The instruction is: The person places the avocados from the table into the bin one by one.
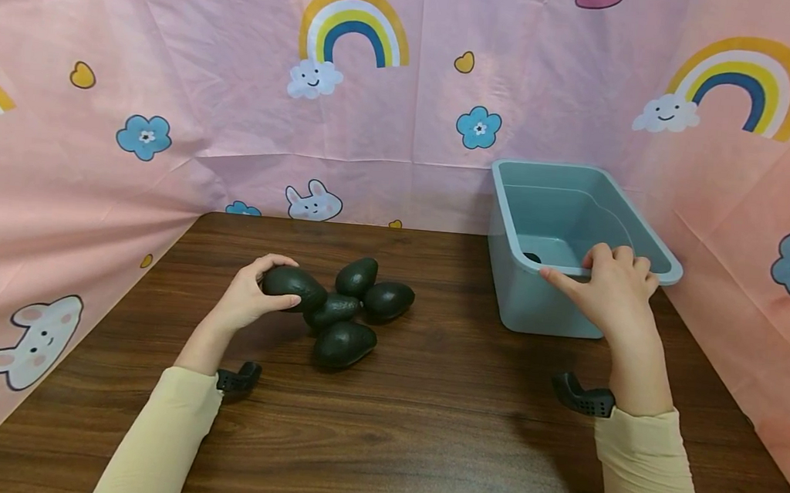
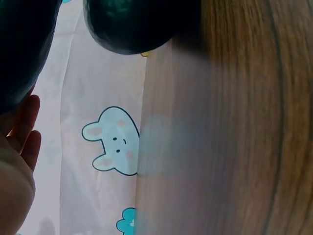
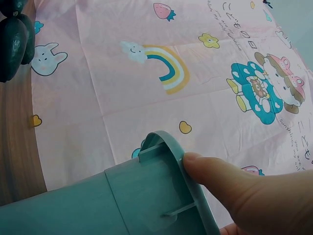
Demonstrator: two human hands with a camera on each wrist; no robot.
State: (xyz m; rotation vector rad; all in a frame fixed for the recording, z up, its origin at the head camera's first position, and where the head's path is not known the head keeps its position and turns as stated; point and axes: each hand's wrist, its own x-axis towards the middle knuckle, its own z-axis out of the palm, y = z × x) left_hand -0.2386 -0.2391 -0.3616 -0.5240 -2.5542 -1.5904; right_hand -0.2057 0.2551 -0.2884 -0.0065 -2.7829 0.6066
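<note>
In the head view my left hand [image 1: 248, 297] grips a dark green avocado [image 1: 294, 286], thumb on its near side and fingers behind it. Several more avocados [image 1: 345, 345] lie close together on the table just right of it. The left wrist view shows part of the left hand [image 2: 19, 161] beside dark avocado skin [image 2: 22, 54]. At the right, my right hand [image 1: 617, 295] holds the near rim of a blue-green plastic bin [image 1: 537, 296]. Its thumb [image 3: 210, 169] lies against the rim in the right wrist view; the fingertips inside are hidden.
A dark rounded thing [image 1: 532, 257] is partly visible inside the bin, behind the near rim. The brown wooden table [image 1: 380, 431] ends at a pink patterned cloth [image 1: 411, 124], which hangs behind and on both sides.
</note>
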